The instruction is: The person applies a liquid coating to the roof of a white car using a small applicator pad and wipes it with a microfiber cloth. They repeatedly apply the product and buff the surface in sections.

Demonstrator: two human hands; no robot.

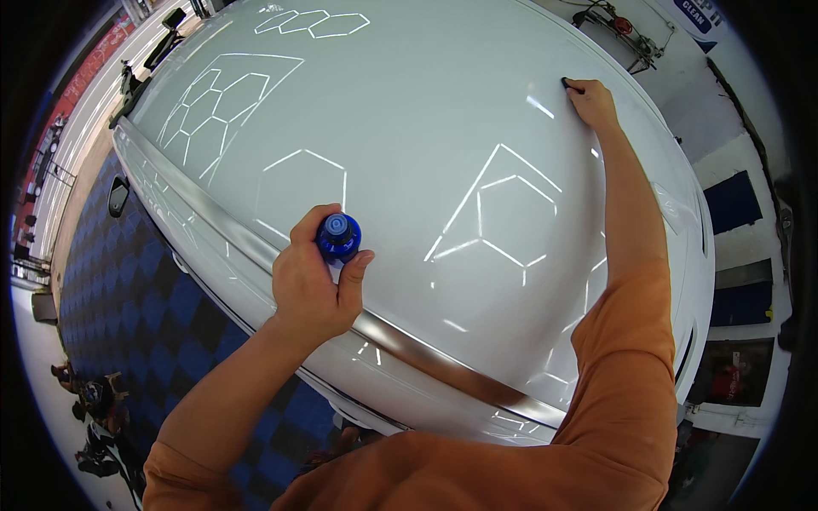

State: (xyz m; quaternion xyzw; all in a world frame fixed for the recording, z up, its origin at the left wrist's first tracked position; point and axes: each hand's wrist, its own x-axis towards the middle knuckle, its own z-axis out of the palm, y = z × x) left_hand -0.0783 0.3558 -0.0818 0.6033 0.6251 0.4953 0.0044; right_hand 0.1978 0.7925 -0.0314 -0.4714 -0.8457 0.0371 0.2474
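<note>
My left hand (313, 281) grips a small blue bottle (339, 237) with a translucent blue cap, holding it above the near side of a white car roof (396, 128). Stretched out to the far right, my right hand (593, 105) pinches a small dark pad (565, 83) against the glossy roof near its edge. Only a corner of the pad shows past my fingers. Bright hexagonal light reflections cover the paint. A silver roof trim strip (434, 364) runs along the near side, below my left hand.
A side mirror (118, 196) juts out at the left over blue and black floor tiles (185, 287). Parked motorcycles (105, 441) stand at the lower left. At the upper right a machine with hoses (620, 32) sits by the wall. Dark blue panels (733, 201) are on the right.
</note>
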